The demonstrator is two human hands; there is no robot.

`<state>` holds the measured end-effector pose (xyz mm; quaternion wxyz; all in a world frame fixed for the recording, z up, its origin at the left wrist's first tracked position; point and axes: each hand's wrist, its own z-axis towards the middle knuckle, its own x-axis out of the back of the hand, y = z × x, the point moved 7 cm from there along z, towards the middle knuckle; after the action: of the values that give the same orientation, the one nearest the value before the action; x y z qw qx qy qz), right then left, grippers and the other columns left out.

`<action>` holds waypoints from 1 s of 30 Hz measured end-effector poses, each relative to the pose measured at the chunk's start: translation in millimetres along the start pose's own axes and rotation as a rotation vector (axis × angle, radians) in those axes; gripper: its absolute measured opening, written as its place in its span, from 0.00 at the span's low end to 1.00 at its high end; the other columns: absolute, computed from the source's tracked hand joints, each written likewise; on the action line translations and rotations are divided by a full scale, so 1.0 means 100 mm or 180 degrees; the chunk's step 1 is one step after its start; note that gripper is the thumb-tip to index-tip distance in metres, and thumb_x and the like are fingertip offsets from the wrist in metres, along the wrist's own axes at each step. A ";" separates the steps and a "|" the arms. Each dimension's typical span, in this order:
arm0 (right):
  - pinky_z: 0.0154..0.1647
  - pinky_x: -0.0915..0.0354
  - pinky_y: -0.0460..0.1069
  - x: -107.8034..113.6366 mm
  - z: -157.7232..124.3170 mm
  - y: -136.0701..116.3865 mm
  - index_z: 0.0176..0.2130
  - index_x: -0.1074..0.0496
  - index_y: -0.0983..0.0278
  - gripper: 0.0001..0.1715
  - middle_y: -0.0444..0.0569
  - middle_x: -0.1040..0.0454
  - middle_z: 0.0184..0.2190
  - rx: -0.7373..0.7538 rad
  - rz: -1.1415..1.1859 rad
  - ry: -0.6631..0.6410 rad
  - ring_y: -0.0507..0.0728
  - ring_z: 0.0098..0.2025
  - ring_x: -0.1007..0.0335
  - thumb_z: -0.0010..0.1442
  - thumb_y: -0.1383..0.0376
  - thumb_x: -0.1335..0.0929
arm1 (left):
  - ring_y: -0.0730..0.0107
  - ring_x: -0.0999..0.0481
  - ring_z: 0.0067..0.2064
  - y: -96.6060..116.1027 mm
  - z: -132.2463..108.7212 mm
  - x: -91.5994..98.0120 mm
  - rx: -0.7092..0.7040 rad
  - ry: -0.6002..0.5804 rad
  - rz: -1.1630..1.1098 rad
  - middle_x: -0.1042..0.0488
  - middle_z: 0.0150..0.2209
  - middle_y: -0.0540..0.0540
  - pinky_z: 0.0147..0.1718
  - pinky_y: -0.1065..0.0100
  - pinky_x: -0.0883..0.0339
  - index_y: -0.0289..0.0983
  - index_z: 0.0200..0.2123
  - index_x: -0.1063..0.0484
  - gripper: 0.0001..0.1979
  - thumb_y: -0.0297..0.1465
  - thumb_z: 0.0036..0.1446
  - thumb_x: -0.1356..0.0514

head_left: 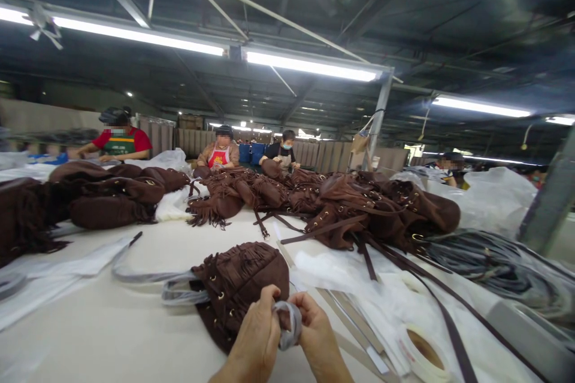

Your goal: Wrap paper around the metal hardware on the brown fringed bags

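Close in front of me lies a dark brown drawstring bag (258, 269) with gold eyelets, on its side on the white table (135, 323). Just at its near end, my left hand (257, 332) and my right hand (317, 329) are closed around a looped strap (294, 330) that looks wrapped in clear plastic. Fingers of both hands pinch the loop from either side. Another plastic-covered strap (148, 275) runs out from the bag's left side, curving over the table to a dark tip.
Brown fringed bags (332, 197) are heaped across the far side of the table. At right are a tape roll (424, 354), white sheeting (363, 287) and a coil of plastic-wrapped straps (494, 263). Co-workers (219, 155) are at work beyond the heap.
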<state>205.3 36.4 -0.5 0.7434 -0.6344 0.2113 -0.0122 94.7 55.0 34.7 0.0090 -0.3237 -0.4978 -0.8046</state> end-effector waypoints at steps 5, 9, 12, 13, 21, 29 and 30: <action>0.22 0.43 0.42 0.01 -0.01 -0.01 0.28 0.35 0.63 0.13 0.37 0.32 0.20 0.0449 -0.0151 -0.0013 0.48 0.22 0.40 0.42 0.68 0.27 | 0.55 0.29 0.43 -0.06 0.03 -0.03 0.0021 -0.0130 0.0154 0.26 0.38 0.39 0.42 0.62 0.41 0.33 0.54 0.39 0.20 0.29 0.59 0.54; 0.24 0.44 0.43 -0.01 -0.02 -0.01 0.33 0.35 0.61 0.16 0.37 0.32 0.22 0.0575 0.0012 -0.0128 0.49 0.24 0.39 0.44 0.69 0.27 | 0.57 0.28 0.42 0.02 0.00 0.00 -0.0067 -0.0158 0.0059 0.25 0.38 0.40 0.43 0.63 0.42 0.35 0.53 0.39 0.18 0.30 0.62 0.57; 0.25 0.43 0.43 -0.02 -0.03 -0.02 0.35 0.37 0.61 0.17 0.37 0.34 0.24 0.0783 0.0118 -0.0189 0.49 0.25 0.40 0.45 0.70 0.29 | 0.61 0.29 0.39 0.13 -0.02 0.02 -0.0110 -0.0271 -0.0195 0.26 0.36 0.44 0.40 0.66 0.42 0.37 0.49 0.39 0.15 0.35 0.65 0.58; 0.25 0.43 0.43 -0.01 -0.04 -0.03 0.34 0.37 0.60 0.16 0.37 0.34 0.25 0.0896 0.0098 -0.0160 0.49 0.25 0.40 0.46 0.70 0.29 | 0.63 0.29 0.38 0.15 -0.02 0.02 -0.0134 -0.0337 -0.0295 0.27 0.35 0.45 0.39 0.67 0.42 0.37 0.47 0.39 0.15 0.36 0.65 0.59; 0.37 0.35 0.48 0.00 -0.12 -0.20 0.43 0.31 0.60 0.18 0.44 0.27 0.34 0.1934 -0.1283 0.0180 0.55 0.36 0.31 0.51 0.72 0.37 | 0.65 0.33 0.41 0.14 0.07 0.02 -0.0045 -0.0853 -0.0756 0.30 0.35 0.47 0.42 0.67 0.38 0.37 0.34 0.36 0.11 0.35 0.59 0.54; 0.30 0.37 0.45 -0.09 -0.29 -0.33 0.34 0.29 0.60 0.12 0.44 0.28 0.28 0.2384 -0.2144 -0.0241 0.53 0.30 0.32 0.53 0.71 0.38 | 0.60 0.29 0.41 -0.17 -0.02 -0.15 0.0254 -0.0847 0.0116 0.26 0.34 0.45 0.42 0.66 0.38 0.37 0.35 0.31 0.13 0.33 0.56 0.54; 0.30 0.37 0.45 -0.06 -0.28 -0.33 0.34 0.28 0.60 0.12 0.44 0.27 0.29 0.2247 -0.2286 -0.0448 0.53 0.30 0.31 0.53 0.72 0.38 | 0.58 0.29 0.42 -0.23 -0.03 -0.16 0.0253 -0.0752 0.0449 0.25 0.36 0.43 0.44 0.65 0.39 0.38 0.36 0.31 0.12 0.32 0.56 0.53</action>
<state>198.5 5.3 30.1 0.8739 -0.3764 -0.0878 -0.2950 97.6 58.8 7.5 0.0196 -0.4498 -0.5029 -0.7378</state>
